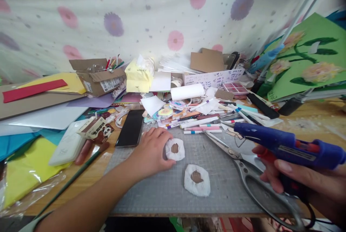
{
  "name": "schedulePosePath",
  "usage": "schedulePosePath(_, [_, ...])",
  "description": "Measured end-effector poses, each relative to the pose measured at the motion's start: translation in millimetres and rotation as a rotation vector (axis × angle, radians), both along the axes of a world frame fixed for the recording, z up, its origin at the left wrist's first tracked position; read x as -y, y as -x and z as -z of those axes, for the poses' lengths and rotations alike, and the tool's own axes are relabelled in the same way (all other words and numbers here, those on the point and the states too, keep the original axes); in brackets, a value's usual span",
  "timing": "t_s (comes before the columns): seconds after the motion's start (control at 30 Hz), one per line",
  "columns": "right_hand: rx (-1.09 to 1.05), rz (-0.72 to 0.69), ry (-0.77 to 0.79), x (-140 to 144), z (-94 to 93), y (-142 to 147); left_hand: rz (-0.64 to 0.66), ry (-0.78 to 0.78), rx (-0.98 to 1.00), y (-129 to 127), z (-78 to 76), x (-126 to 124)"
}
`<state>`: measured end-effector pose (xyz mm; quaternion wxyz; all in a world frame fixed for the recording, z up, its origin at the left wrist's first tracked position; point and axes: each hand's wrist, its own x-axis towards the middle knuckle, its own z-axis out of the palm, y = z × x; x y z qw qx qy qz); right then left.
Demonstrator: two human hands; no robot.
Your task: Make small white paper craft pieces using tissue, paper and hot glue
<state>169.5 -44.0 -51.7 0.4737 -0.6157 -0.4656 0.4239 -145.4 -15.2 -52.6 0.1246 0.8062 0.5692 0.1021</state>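
My right hand [300, 181] is wrapped round a blue hot glue gun [281, 145], its nozzle pointing left above the mat. My left hand [154, 149] reaches over the cutting mat [151, 196], with thumb and fingers round the left edge of a small white piece [180, 155] that has a brown opening in its middle. A second, larger white piece [201, 188] of the same sort lies flat, nearer to me. Large metal scissors [244, 174] rest partly under the glue gun and my right hand.
Left of my hand are a black phone [130, 127], a white power bank [67, 143] and a long green stick [72, 174]. Markers [202, 121] and paper scraps crowd the back, with a cardboard box [101, 77] behind. A green flower picture [308, 55] leans at right.
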Motion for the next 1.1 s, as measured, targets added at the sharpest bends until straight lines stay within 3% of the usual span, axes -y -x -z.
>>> schedulePosePath(0.13, [-0.202, -0.072, 0.120, -7.5, -16.8, 17.7, 0.033, 0.161, 0.267, -17.2, -29.0, 1.9])
schedulePosePath(0.27, [-0.321, -0.085, 0.089, -20.0, -26.7, 43.0, 0.146, 0.278, 0.524, -47.4, -47.7, -0.2])
schedulePosePath(0.37, [-0.487, -0.134, 0.046, -24.1, -22.1, 56.4, 0.179, 0.340, 0.669, -62.2, -39.7, -2.4])
schedulePosePath(0.5, [-0.612, -0.196, 0.057, -22.1, -13.1, 62.4, 0.212, 0.503, 1.024, -67.6, -12.3, -1.6])
schedulePosePath(0.6, [-0.616, -0.183, 0.063, -19.9, -8.3, 65.3, 0.214, 0.665, 1.392, -71.4, 1.3, 2.2])
schedulePosePath(0.7, [-0.554, -0.142, 0.048, -18.9, -5.5, 69.7, 0.157, 0.765, 1.632, -77.3, 3.8, 6.6])
schedulePosePath(0.83, [-0.463, -0.063, 0.018, -19.1, -8.9, 76.5, 0.124, 0.862, 1.730, -81.2, 2.1, 10.8])
schedulePosePath(1.1, [-0.301, -0.107, -0.020, -17.6, -14.9, 68.1, 0.185, 0.740, 1.822, -71.1, 4.5, 3.8])
